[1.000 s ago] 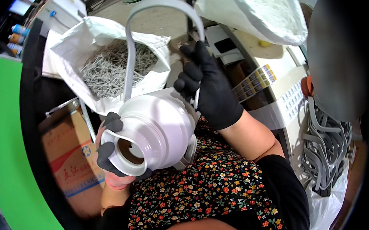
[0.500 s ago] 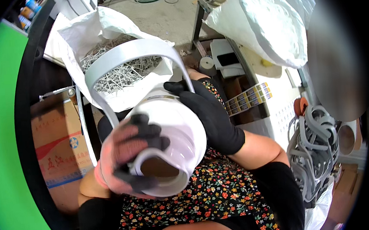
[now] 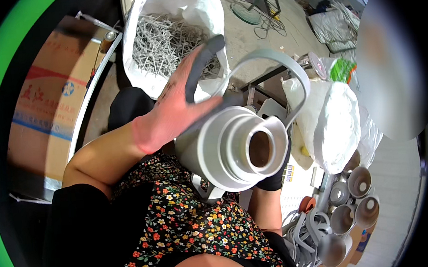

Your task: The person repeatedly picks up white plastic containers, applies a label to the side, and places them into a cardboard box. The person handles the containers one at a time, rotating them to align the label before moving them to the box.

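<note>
Pointing its mouth rightward, the pale jug [image 3: 216, 150] sits between both hands: left hand [image 3: 184, 98] splayed wide by its upper-left side, right hand [image 3: 271, 182] behind, grip hidden, can't tell!

Right hand [image 3: 274, 181]: fingers concealed behind kettle shell [image 3: 220, 148]; grip illegible.
Left hand [image 3: 179, 98]: lower fingers [image 3: 222, 108] blurred; contact with kettle shell undetermined.
Carry handle [image 3: 296, 73]: one end lost at left fingers.
White sack [image 3: 213, 9], beyond left fingers: partly masked by them, cropped at top.
Pale rounded form [image 3: 388, 71], far right of fingers: blurred, unidentified.
</note>
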`<state>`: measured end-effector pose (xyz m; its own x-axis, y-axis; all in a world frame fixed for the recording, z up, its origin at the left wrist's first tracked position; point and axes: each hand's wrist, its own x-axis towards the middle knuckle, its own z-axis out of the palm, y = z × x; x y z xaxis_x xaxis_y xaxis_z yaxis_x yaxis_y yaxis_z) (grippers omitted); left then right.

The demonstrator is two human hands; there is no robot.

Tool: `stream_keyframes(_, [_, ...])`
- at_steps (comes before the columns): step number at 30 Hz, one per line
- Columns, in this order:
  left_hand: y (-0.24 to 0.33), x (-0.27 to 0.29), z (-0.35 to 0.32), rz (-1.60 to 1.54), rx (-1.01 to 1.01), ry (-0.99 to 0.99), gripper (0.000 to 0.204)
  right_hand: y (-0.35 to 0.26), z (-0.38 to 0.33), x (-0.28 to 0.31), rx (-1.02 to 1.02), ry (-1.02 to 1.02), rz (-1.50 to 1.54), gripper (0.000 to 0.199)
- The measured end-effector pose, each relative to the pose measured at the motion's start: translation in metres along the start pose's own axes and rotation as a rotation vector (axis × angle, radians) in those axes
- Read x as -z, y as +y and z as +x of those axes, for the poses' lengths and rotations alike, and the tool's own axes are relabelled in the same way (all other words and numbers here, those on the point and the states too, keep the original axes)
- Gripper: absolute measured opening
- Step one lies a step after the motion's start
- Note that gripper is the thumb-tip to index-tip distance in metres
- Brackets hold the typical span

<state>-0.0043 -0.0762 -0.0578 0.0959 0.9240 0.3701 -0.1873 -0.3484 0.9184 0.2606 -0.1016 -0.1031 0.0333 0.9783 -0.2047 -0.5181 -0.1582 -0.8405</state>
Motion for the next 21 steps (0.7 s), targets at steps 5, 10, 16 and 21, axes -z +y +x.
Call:
stream_keyframes(5, [-0.048,-0.001,0.001,-0.496,0.443,-0.308,0.038,-0.012,-0.013,-0.034,-0.344,-0.263,0.262,0.048])
stream_keyframes(10, [-0.035,-0.012,-0.01,-0.799,0.629,-0.115,0.021,-0.008,-0.014,-0.025,-0.299,-0.234,0.211,0.051])
stream_keyframes(16, [-0.027,-0.025,0.008,-0.47,0.699,-0.131,0.028,-0.008,-0.025,-0.028,-0.208,-0.244,0.161,0.056])
stream_keyframes(21, [-0.03,0.003,0.024,-0.134,0.359,-0.374,0.033,-0.004,-0.016,-0.016,0.207,-0.3,-0.263,0.054])
